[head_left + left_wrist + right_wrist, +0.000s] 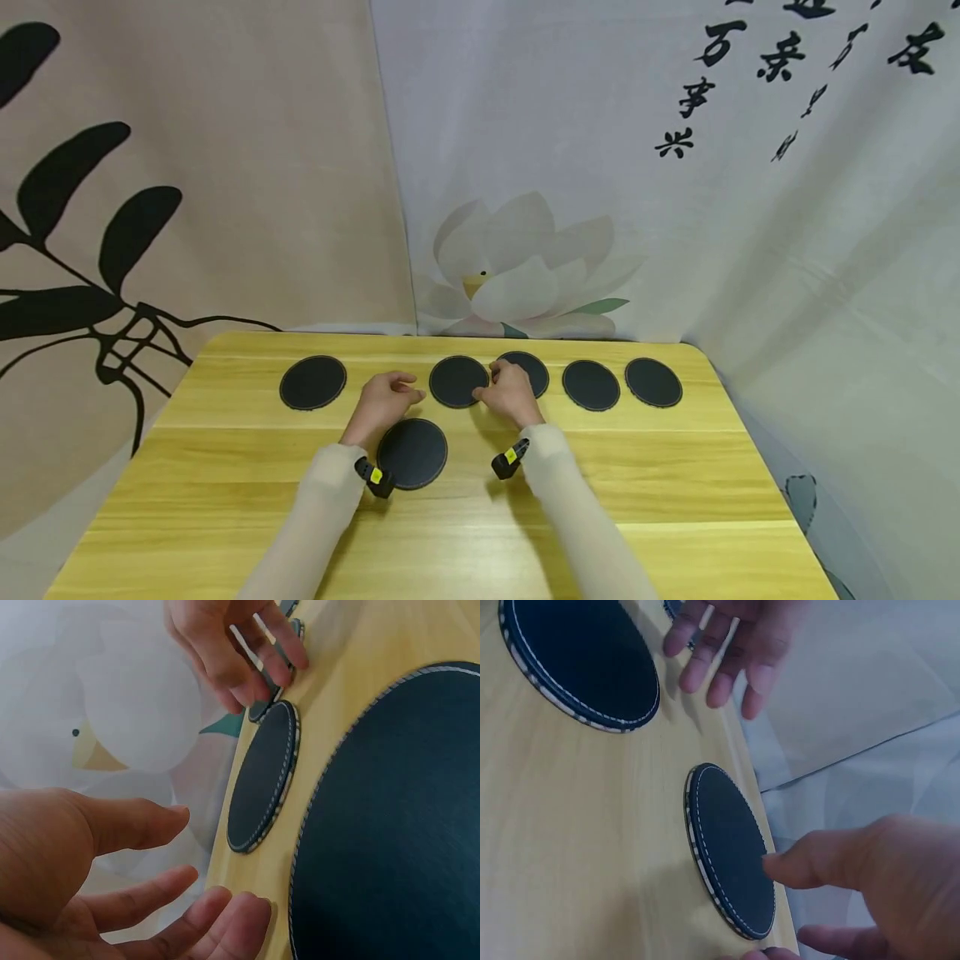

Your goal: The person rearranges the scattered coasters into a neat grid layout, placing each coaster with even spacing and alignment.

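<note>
Round black coasters with pale stitched rims lie flat on the wooden table. My left hand (381, 406) hovers over the table behind the front coaster (412, 454), its fingers loosely bent and nothing between them. In the left wrist view its thumb and fingertips (247, 922) stand apart. My right hand (512, 396) is above the back row, between the middle coaster (453, 379) and the coaster to its right (534, 372), which it partly covers. Its thumb overlaps the middle coaster's edge; the right wrist view shows that thumb (817, 859) spread from the fingers.
Another coaster (312, 383) lies at the back left, and two more, an inner one (591, 386) and an outer one (654, 382), at the back right. A printed cloth (555, 267) hangs behind the wooden table (465, 542). Both wrists carry small black cameras.
</note>
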Demonstrator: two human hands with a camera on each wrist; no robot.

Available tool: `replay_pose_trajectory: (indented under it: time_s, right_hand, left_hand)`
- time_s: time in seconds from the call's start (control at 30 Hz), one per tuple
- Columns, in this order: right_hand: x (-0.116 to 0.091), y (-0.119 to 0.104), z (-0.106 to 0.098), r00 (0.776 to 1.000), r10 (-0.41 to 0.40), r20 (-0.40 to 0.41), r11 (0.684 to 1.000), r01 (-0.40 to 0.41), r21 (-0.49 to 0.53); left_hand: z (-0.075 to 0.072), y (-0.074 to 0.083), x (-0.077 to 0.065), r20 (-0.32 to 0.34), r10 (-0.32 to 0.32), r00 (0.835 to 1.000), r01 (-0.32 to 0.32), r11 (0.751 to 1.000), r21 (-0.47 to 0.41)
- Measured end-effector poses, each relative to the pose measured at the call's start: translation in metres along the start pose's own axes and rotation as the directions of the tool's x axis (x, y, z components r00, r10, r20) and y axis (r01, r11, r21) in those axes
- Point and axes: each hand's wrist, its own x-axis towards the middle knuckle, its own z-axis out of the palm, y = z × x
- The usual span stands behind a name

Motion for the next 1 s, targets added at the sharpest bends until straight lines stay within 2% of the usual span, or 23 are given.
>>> replay_pose_trajectory:
  time_s: [0.13,0.27,0.47,0.6,0.73,0.87,1.0]
  right_hand:
    - [0.008,-0.006,0.001,1.0,0.018,0.01,0.999,-0.018,-0.04]
    - [0.014,-0.012,0.002,0.999,0.04,0.023,0.995,-0.037,-0.09]
    - [0.023,-0.019,0.003,0.998,0.044,0.043,0.978,-0.034,-0.207]
    - [0.027,-0.024,0.005,0.996,0.073,0.05,0.95,-0.054,-0.307]
    - [0.029,-0.027,0.009,0.993,0.098,0.058,0.923,-0.069,-0.378]
    - [0.032,-0.028,0.01,0.99,0.122,0.073,0.912,-0.083,-0.402]
    - [0.033,-0.028,0.011,0.989,0.126,0.079,0.916,-0.085,-0.392]
  left_hand:
    - [0.004,0.005,0.011,0.044,-0.053,0.998,0.056,0.995,-0.079]
    - [0.006,0.009,0.023,0.066,-0.079,0.995,0.084,0.993,-0.08]
    - [0.012,0.017,0.035,0.05,-0.09,0.995,0.091,0.996,-0.024]
    - [0.018,0.022,0.041,0.026,-0.068,0.997,0.066,0.997,0.05]
    - [0.023,0.026,0.044,-0.001,-0.072,0.997,0.072,0.993,0.092]
    - [0.028,0.027,0.046,-0.031,-0.079,0.996,0.082,0.991,0.11]
    - [0.03,0.027,0.048,-0.051,-0.086,0.995,0.092,0.988,0.122]
